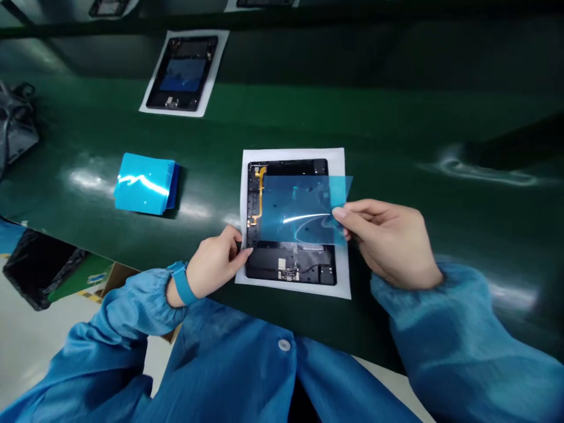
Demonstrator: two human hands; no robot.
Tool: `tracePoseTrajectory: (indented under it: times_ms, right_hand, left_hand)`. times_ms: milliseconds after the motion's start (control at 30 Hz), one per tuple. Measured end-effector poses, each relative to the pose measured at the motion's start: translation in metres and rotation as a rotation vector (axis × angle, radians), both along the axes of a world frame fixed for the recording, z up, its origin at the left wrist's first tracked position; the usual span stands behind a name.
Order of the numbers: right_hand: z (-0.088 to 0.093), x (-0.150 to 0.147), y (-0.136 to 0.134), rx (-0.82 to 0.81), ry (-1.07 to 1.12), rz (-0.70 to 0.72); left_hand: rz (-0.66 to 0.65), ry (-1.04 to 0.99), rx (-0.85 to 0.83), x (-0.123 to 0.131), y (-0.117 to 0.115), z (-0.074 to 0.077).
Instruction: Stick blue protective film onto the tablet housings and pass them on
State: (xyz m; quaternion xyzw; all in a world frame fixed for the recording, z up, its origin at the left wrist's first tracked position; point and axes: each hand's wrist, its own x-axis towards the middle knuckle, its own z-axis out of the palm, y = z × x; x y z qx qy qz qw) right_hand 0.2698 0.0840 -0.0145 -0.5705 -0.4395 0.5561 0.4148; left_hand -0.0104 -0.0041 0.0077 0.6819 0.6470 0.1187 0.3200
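An opened black tablet housing (264, 264) lies on a white sheet (293, 154) in front of me, its circuit board and orange flex cable showing. My left hand (215, 261) holds the housing's lower left edge, thumb on the rim and fingers curled beside it. Over the middle of the housing extends a clear blue plastic film (295, 205). My right hand (388, 235) pinches the film's right side between thumb and fingers. Whether the film's left part touches the housing, I cannot tell.
A stack of blue films (145, 183) sits to the left on the green bench (396, 135). Farther back, another tablet housing (183, 73) with blue film lies on white sheet. A black bag (35, 264) hangs below the bench's left edge. More devices appear along the top.
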Motion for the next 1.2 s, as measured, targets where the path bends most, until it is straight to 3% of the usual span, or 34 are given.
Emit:
tracePoseTrajectory:
  times_ms: [200, 433, 767, 1200]
  right_hand:
    - [-0.011, -0.004, -0.006, -0.010, -0.083, 0.011]
    - [-0.011, 0.005, -0.015, 0.055, -0.221, 0.015]
    - [-0.002, 0.007, -0.023, 0.158, -0.407, 0.041]
    - [0.004, 0.002, -0.020, 0.164, -0.414, 0.053]
  left_hand:
    - [-0.241, 0.022, 0.278, -0.020, 0.033, 0.004]
    - [-0.551, -0.168, 0.463, -0.023, 0.068, -0.021]
    - [-0.590, -0.126, 0.493, -0.022, 0.071, -0.022]
    - [-0.600, -0.118, 0.505, -0.021, 0.072, -0.023]
